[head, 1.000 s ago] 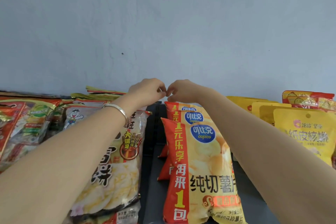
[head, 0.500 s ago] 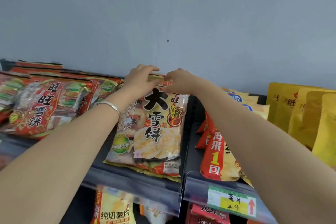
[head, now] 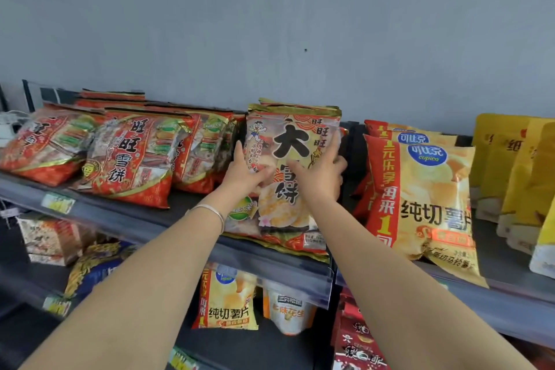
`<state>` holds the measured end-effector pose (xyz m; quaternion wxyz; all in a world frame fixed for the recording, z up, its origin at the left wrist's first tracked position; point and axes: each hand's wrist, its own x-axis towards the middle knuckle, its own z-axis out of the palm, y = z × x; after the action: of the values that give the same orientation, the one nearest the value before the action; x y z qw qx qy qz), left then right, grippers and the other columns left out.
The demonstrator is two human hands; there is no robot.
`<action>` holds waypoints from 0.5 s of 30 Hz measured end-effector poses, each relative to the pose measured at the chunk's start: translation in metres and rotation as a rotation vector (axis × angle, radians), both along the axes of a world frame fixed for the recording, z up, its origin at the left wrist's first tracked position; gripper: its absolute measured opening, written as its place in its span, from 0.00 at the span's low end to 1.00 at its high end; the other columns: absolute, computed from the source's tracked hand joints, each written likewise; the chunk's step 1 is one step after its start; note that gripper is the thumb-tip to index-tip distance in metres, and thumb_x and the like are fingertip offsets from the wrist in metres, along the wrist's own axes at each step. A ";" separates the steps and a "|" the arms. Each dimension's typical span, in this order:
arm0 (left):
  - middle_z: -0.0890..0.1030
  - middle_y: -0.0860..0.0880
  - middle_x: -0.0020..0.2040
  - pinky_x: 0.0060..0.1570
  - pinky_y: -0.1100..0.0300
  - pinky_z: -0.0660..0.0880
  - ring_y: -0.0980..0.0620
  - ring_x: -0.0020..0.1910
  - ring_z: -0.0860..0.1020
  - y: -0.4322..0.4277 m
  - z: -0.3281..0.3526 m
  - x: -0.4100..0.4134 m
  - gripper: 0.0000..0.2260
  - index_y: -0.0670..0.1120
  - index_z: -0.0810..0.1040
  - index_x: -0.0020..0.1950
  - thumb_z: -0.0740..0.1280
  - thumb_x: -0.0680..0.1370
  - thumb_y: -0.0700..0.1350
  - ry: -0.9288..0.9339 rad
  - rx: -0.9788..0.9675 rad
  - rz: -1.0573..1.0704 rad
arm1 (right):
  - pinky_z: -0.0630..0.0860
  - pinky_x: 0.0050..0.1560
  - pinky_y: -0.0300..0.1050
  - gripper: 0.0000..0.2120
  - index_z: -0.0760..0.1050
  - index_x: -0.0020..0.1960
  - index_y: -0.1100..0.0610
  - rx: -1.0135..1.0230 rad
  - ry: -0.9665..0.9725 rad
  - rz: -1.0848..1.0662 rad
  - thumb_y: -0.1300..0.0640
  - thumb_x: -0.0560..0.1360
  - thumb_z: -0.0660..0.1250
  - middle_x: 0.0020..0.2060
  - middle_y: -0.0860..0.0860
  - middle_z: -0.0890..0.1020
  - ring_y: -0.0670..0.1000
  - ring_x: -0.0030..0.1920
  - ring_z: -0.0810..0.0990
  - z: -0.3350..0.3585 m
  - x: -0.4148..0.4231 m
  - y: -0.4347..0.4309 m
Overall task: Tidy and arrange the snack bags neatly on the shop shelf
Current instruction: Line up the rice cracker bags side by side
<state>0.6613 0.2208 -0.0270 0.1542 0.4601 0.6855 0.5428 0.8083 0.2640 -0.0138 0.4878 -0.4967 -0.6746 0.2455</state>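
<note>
Two hands bear on the rice cracker bag (head: 292,141), which lies mid-way along the top shelf (head: 186,227), stacked on like bags. The left hand (head: 243,173) and right hand (head: 319,180) press its face, fingers mostly straight, not clenched. Left of this bag, red bags (head: 132,159) lie askew and likely need straightening. Right of it, crisp bags (head: 420,189) and yellow pouches (head: 516,177) stand in rows.

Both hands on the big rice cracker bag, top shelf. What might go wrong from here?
1. The rice cracker bag overhangs the shelf lip; the left hand and right hand seem only laid on its face, so it may slide off forward.
2. The right forearm runs close beside the front chip bag, which also overhangs; a brush may knock it down.
</note>
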 end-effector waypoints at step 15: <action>0.69 0.49 0.70 0.58 0.56 0.65 0.50 0.66 0.69 -0.007 -0.008 -0.074 0.31 0.49 0.58 0.74 0.66 0.75 0.56 -0.239 0.139 -0.234 | 0.55 0.72 0.59 0.36 0.43 0.78 0.46 0.157 -0.114 -0.332 0.35 0.77 0.53 0.75 0.53 0.61 0.57 0.75 0.57 -0.021 -0.074 -0.015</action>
<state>0.5869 0.2138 -0.0353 0.2648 0.4784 0.5649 0.6180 0.7347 0.2488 -0.0351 0.5200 -0.5747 -0.6269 0.0799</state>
